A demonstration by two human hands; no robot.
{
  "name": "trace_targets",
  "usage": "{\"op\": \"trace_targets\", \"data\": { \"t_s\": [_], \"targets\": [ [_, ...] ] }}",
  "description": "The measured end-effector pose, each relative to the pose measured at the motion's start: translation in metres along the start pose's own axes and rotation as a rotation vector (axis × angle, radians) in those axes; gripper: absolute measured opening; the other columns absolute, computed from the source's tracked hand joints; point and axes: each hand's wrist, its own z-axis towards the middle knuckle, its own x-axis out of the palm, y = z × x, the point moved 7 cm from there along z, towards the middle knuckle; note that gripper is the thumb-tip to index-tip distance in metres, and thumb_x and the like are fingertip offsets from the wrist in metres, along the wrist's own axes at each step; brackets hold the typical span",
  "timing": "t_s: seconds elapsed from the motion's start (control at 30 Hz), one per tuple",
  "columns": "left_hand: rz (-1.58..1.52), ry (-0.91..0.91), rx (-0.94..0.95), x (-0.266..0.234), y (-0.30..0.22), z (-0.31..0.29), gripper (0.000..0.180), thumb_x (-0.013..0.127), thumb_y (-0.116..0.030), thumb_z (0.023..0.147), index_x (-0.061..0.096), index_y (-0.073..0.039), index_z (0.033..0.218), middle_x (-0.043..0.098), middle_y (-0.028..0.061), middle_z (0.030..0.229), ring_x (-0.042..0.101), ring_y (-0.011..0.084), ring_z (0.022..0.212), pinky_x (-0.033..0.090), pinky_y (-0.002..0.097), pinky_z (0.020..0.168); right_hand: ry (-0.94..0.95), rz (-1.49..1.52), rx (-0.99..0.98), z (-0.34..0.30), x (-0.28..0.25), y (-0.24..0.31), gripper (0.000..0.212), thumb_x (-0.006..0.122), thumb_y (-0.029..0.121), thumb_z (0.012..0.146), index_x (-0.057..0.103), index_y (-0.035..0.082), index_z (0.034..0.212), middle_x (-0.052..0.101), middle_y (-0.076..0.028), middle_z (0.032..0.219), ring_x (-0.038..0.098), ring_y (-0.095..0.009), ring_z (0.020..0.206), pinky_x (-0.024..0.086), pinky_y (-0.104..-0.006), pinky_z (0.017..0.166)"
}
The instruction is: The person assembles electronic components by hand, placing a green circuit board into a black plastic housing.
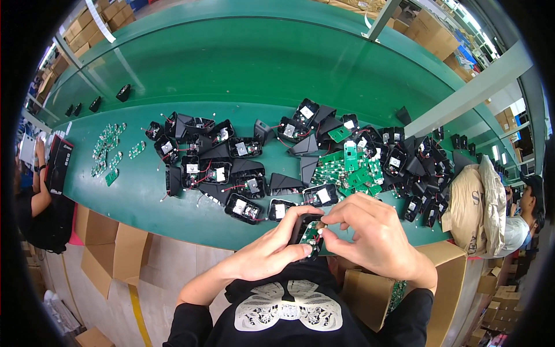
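1. Green bench [144, 211]: spans the view from 9 to 3 o'clock (clock taken from view centre).
2. Tan sack [464, 215], 3 to 4 o'clock: large dark printed letters, partly bent by folds.
3. Dark box [56, 168], 9 o'clock: pale lettering along its face.
4. Black housings [425, 169], 3 o'clock: heaped; loose green boards [359, 176] lie nearer centre.
5. Right hand [376, 234], 4 to 5 o'clock: fingers bent, thumb and forefinger close together at the held unit; cannot tell whether they pinch anything.
6. Left hand [269, 247], 6 o'clock: gripping the held unit, thumb across its near end.
7. Held unit [313, 236], 5 o'clock, before the chest: long axis roughly 1 to 7 o'clock, open face up. Black shell, green circuit board inside, red wire; any markings too small to read.
8. White piece [321, 231]: tiny, beside right fingertips.
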Motion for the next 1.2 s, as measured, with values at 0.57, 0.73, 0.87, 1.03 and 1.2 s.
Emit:
{"op": "trace_targets", "data": {
  "t_s": [0.57, 0.73, 0.87, 1.03, 1.2],
  "targets": [
    [0.512, -0.413, 0.553, -0.008, -0.013, -0.015, 0.042, 0.041, -0.013, 0.089, 0.027, 0.004, 0.125, 0.050, 0.0220, 0.114, 0.058, 0.0339, 0.094, 0.046, 0.0367, 0.080, -0.002, 0.689, 0.353, -0.020, 0.048, -0.024, 0.034, 0.062, 0.008, 0.079, 0.055, -0.001, 0.112, 0.058, -0.011, 0.103, 0.057, -0.011, 0.085, 0.048, -0.0201, 0.053],
    [0.456, -0.427, 0.500, -0.012, -0.009, -0.015, 0.038, 0.041, -0.013, 0.088, 0.032, 0.003, 0.122, 0.051, 0.0205, 0.112, 0.059, 0.0293, 0.088, 0.047, 0.0350, 0.075, 0.014, 0.713, 0.363, -0.018, 0.054, -0.031, 0.030, 0.063, 0.009, 0.079, 0.056, -0.001, 0.107, 0.058, -0.009, 0.101, 0.058, -0.011, 0.083, 0.046, -0.0194, 0.051],
    [0.758, -0.430, 0.461, -0.022, -0.024, -0.019, 0.045, 0.052, -0.003, 0.075, 0.042, -0.004, 0.119, 0.053, 0.0180, 0.108, 0.060, 0.0317, 0.088, 0.051, 0.0353, 0.065, 0.063, 0.985, 0.675, -0.022, 0.049, -0.046, 0.021, 0.063, 0.014, 0.080, 0.058, 0.000, 0.095, 0.057, -0.006, 0.096, 0.058, -0.009, 0.078, 0.048, -0.0207, 0.051],
    [1.351, -0.322, 0.697, -0.001, -0.045, -0.020, 0.052, 0.066, -0.015, 0.061, 0.053, -0.011, 0.111, 0.053, 0.0040, 0.090, 0.050, 0.0166, 0.060, 0.048, 0.0244, 0.047, 0.687, 1.215, 0.901, -0.044, 0.075, -0.038, 0.024, 0.065, 0.025, 0.080, 0.063, 0.001, 0.083, 0.059, -0.003, 0.068, 0.058, -0.007, 0.055, 0.040, -0.0166, 0.035],
    [1.591, -0.325, 0.832, 0.009, -0.042, -0.020, 0.042, 0.056, -0.021, 0.072, 0.052, -0.017, 0.113, 0.052, 0.0025, 0.089, 0.046, 0.0125, 0.060, 0.042, 0.0186, 0.040, 0.761, 1.130, 0.828, -0.040, 0.077, -0.039, 0.020, 0.070, 0.017, 0.074, 0.065, -0.002, 0.079, 0.062, -0.006, 0.067, 0.056, -0.005, 0.052, 0.035, -0.0161, 0.033]
  ]
}}
